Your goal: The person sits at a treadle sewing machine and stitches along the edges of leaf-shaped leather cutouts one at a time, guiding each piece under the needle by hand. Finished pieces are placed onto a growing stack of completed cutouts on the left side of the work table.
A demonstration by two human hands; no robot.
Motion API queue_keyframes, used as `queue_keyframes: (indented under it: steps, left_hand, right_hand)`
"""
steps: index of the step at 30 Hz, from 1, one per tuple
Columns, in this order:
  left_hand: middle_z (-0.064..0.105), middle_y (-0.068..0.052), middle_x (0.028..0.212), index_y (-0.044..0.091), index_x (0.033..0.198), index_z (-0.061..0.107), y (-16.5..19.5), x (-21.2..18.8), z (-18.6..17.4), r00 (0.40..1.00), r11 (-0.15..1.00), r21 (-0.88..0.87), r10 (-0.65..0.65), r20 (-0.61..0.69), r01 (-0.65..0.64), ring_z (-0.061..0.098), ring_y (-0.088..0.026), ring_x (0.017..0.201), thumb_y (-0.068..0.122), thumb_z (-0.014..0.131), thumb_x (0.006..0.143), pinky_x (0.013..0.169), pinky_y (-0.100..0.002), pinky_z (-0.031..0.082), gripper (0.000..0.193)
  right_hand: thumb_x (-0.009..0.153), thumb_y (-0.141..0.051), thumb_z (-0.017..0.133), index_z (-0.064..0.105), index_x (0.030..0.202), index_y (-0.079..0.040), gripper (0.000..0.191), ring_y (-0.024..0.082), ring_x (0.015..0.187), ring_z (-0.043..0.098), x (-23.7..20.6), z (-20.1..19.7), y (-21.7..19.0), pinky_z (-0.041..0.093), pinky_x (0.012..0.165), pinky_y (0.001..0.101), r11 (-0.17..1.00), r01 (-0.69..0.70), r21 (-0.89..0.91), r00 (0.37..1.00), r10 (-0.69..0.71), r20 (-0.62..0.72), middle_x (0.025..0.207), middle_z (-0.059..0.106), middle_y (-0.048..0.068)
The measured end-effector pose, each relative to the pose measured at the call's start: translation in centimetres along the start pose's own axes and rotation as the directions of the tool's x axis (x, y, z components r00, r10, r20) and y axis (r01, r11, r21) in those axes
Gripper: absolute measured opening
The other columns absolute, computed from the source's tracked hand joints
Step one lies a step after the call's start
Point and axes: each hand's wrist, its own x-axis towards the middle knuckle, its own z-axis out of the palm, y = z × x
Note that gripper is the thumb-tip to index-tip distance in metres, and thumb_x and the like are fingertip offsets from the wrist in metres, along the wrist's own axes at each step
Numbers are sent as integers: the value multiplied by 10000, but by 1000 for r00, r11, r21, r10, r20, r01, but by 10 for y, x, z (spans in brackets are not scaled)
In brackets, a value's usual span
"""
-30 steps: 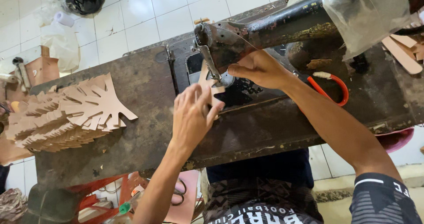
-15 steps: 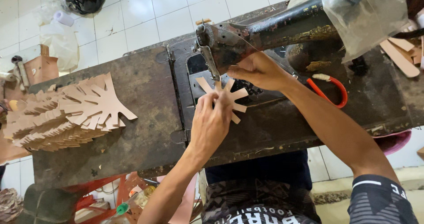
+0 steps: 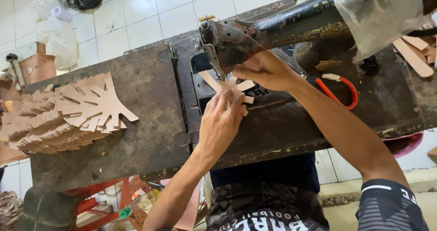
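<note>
Both hands (image 3: 223,121) (image 3: 266,69) press a leaf-shaped cutout (image 3: 217,84) under the sewing machine (image 3: 273,30).

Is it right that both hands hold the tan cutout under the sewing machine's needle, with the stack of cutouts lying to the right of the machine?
Not quite: the head view shows the stack to the left of the sewing machine. The rest holds: left hand and right hand keep the cutout under the needle.
</note>
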Motion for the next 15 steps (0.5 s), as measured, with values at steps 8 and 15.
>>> queue_keyframes:
  steps: [8, 15]
  left_hand:
    - [627, -197, 1241, 18, 1116, 677, -6, 1, 1, 997, 1000, -9, -25, -77, 25, 610, -380, 1177, 273, 778, 911, 1001, -455, 492, 342]
    - [616, -222, 1220, -26, 1039, 659, -22, -4, -2, 997, 996, 49, -78, -5, 78, 603, -393, 1162, 73, 696, 867, 1002, -474, 485, 202]
  right_hand:
    - [1013, -165, 687, 620, 1334, 0, 367, 148, 1181, 642, 0, 0, 0, 534, 1028, 345, 998, -12, -68, 1000, 11, -16, 1289, 703, 75]
    - [1008, -244, 699, 709, 1194, -23, 289, 149, 914, 658, 0, -2, 3, 527, 808, 332, 967, -121, -226, 993, 114, -42, 1035, 735, 87]
